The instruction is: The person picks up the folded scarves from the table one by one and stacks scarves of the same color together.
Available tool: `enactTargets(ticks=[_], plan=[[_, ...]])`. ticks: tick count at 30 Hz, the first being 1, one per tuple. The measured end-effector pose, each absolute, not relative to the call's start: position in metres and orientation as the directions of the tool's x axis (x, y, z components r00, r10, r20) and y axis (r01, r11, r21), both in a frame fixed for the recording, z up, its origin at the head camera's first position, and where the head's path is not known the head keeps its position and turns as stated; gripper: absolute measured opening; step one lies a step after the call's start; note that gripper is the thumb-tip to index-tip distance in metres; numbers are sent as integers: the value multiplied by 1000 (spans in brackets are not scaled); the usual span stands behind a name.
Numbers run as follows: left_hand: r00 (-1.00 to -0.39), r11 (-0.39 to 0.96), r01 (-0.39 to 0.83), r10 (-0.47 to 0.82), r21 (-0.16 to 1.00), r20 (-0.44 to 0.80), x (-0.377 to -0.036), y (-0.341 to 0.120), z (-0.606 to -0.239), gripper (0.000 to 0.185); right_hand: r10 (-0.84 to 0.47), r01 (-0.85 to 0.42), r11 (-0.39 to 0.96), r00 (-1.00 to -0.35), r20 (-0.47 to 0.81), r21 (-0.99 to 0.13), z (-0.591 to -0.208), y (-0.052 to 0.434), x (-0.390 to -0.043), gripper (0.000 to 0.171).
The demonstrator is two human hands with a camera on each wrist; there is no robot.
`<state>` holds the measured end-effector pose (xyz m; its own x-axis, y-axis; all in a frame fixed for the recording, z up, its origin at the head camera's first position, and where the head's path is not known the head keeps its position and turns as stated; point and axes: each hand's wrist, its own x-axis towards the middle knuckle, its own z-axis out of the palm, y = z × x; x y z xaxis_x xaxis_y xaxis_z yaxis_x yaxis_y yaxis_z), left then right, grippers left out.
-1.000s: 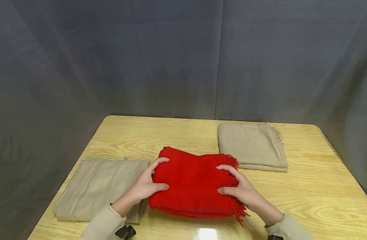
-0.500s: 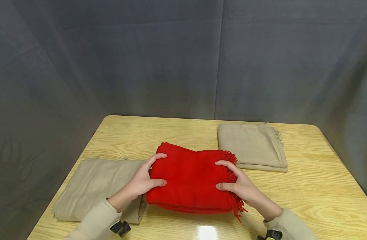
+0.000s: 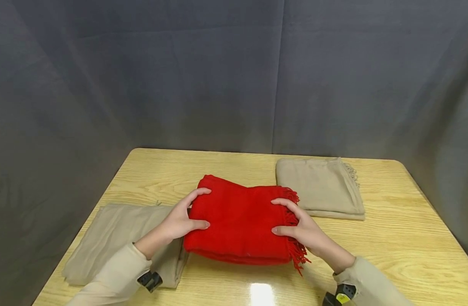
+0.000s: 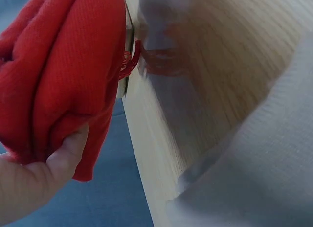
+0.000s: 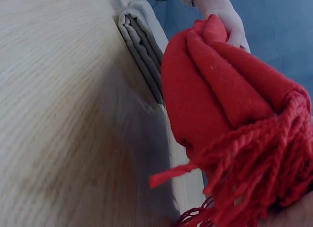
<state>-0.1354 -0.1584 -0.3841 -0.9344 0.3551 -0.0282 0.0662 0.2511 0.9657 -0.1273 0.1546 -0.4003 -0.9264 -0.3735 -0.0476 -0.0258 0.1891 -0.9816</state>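
Observation:
A folded red scarf with a fringe along its right end is held off the table between both hands. At its left end my left hand grips the folds, thumb on top near the front and the other fingers partly hidden by the cloth. On the fringed end, my right hand holds on in the same way, its lower fingers out of sight. The left wrist view shows the red folds bunched in the hand. Strands of fringe hang down in the right wrist view.
A folded beige cloth lies on the table's left side, partly under the left forearm. Another folded beige cloth with a fringe lies at the back right. The wooden table has dark grey curtains behind it.
Both hands have raised the red scarf and carried it a little away from me and slightly left. The grip stays the same, and both beige cloths lie as before.

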Motion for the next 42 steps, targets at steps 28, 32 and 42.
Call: enactTargets(ticks=[28,32,42], plan=[[-943,274,92,332,957,-4,-161,-172,-376,68,-386,-100,207,-922,12,-973,-395,141,-156,57],[-945,262,97,326,960,7,-166,-171,-374,68,-376,-113,213,-926,25,-970,-393,139,-161,58],[-951,244,128,306,961,49,-171,-172,-376,68,-355,-120,204,-934,41,-972,-394,135,-167,58]])
